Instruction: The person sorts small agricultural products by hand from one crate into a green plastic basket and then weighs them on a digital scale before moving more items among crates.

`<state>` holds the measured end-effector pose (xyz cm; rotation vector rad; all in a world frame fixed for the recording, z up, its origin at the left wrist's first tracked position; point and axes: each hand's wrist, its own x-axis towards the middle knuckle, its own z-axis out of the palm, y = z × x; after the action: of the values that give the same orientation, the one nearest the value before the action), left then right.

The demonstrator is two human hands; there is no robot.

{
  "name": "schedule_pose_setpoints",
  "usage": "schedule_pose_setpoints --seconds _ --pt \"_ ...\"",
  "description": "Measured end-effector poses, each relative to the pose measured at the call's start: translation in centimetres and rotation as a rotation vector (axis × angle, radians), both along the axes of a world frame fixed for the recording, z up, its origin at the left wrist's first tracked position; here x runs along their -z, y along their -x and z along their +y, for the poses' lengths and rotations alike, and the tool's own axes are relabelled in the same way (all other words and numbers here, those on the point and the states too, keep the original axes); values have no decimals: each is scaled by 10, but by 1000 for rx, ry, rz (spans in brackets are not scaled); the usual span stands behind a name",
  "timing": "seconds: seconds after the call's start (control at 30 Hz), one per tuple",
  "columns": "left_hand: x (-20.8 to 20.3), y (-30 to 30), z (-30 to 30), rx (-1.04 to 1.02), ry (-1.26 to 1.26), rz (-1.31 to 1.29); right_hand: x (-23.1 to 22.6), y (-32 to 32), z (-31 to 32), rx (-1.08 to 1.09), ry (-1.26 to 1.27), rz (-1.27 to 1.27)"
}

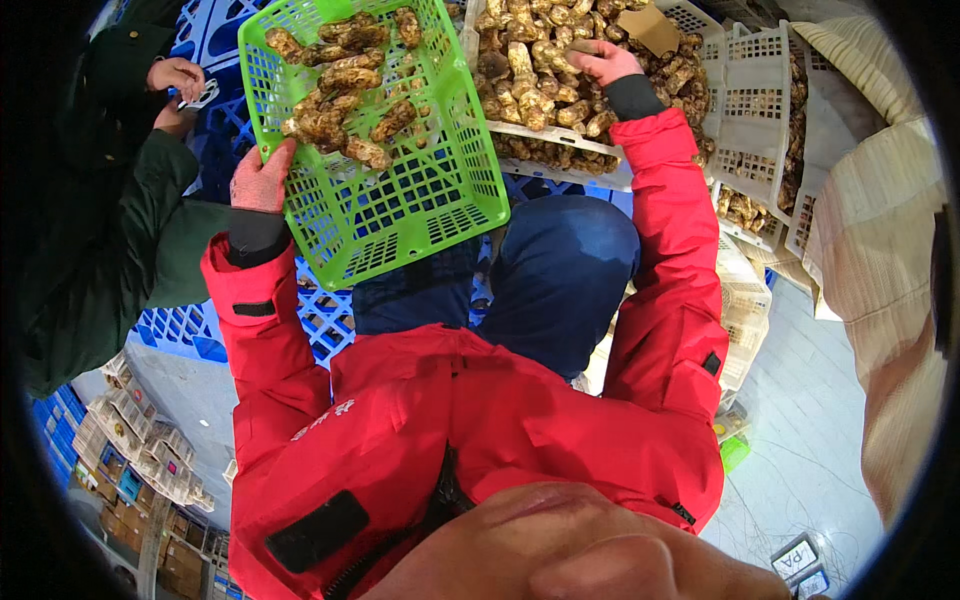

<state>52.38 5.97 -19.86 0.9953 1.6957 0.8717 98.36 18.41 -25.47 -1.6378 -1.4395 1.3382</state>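
Observation:
My left hand [263,180] is closed on the left rim of a green plastic basket [400,205], which tilts over my knees. Several thick brown-and-cream mushrooms [345,75] lie toward the basket's far left, and its near part shows bare mesh. My right hand [607,64] reaches over a pale plastic crate [545,133] heaped with similar mushrooms [535,75]. Its fingers point left, slightly apart, and touch the pile. The undersides of these fingers are hidden, and nothing shows lifted in them.
Another person's hands [177,85] hold a small pale object at the far left. Blue slatted pallets [185,330] lie under the basket. More pale crates [755,105] with mushrooms stand at the right, beside a beige cloth [875,230]. A torn cardboard piece [650,30] lies on the pile.

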Motion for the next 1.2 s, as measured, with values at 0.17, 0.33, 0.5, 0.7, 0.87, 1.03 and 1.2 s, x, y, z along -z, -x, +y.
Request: schedule_pose_setpoints --seconds 0.17,0.33,0.5,0.7,0.87,1.03,1.2 --pt "1 0 -3 -17 -22 129 0 -21 -8 -78 31 -307" --pt "11 12 -3 -4 18 102 -1 -5 -20 -142 -83 -665" --pt "3 -1 1 7 -34 58 -13 12 -34 -300 -220 -984" --pt "-4 -2 1 6 -18 188 -89 56 -50 -190 -222 -420" --pt "11 14 -1 -8 22 136 -82 65 -12 -283 -402 -425" --pt "9 5 6 23 -28 202 -1 8 27 -151 -365 -1224" --pt "3 2 -3 -21 -37 299 -3 -12 25 138 -409 -514"
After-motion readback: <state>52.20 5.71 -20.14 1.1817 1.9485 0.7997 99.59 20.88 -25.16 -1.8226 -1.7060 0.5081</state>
